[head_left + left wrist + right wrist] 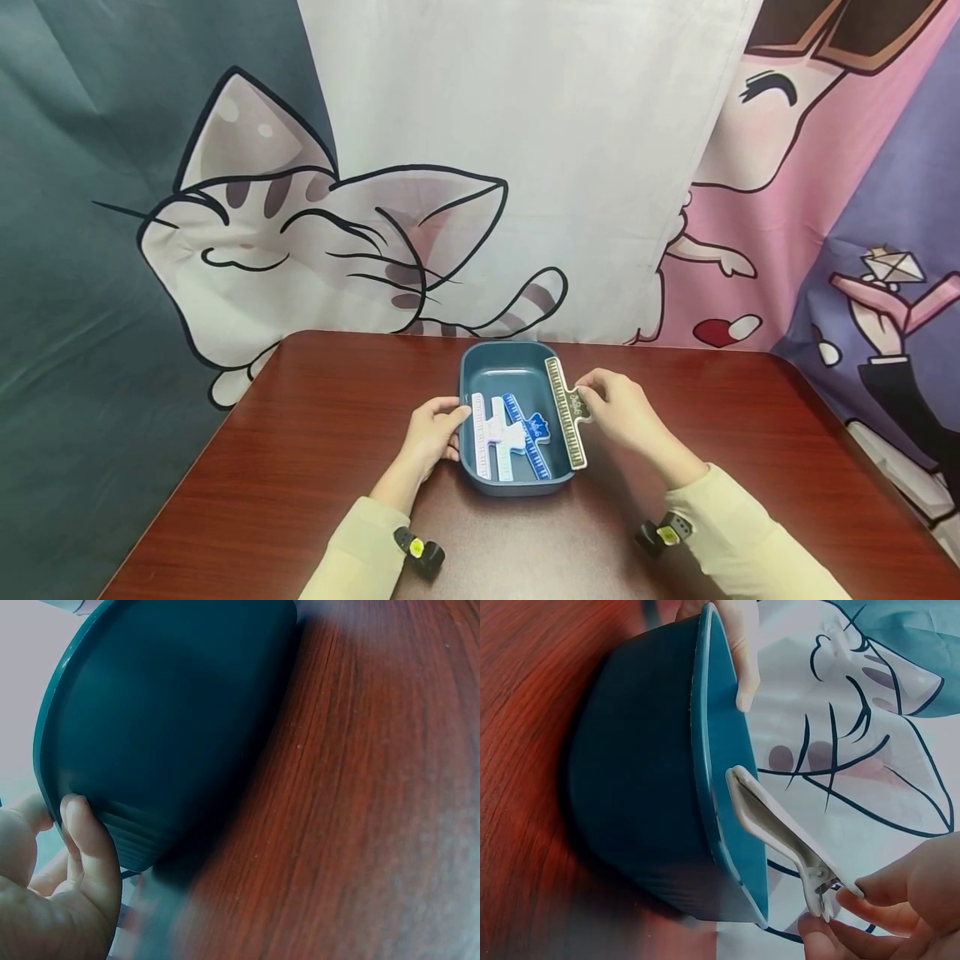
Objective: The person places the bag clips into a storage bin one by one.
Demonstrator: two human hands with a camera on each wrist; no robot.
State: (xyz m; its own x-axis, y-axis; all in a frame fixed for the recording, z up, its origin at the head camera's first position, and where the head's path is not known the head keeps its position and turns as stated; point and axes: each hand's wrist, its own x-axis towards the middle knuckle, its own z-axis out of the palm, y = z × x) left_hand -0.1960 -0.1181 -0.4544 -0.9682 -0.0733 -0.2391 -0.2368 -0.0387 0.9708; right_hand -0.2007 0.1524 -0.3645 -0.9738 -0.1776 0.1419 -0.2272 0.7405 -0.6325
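Observation:
A dark blue-green plastic bin (517, 489) stands on the table in the head view. My left hand (431, 435) pinches its left wall, thumb over the rim and fingers outside, as the left wrist view also shows of the bin wall (165, 712). With its fingertips my right hand (621, 408) pinches an olive-gold wide clip (564, 408) by its handles, over the bin's right rim. From the side, in the right wrist view, the clip (776, 829) has pale edges and its long end overlaps the bin opening. Inside lie a pinkish-white clip (480, 442), a pale blue clip (501, 458) and a blue clip (525, 429).
The reddish-brown wooden table (315, 467) reaches back to a hanging cloth (600, 167) printed with a cartoon cat and figures. Black devices with yellow marks are strapped at the left wrist (420, 550) and right wrist (663, 533).

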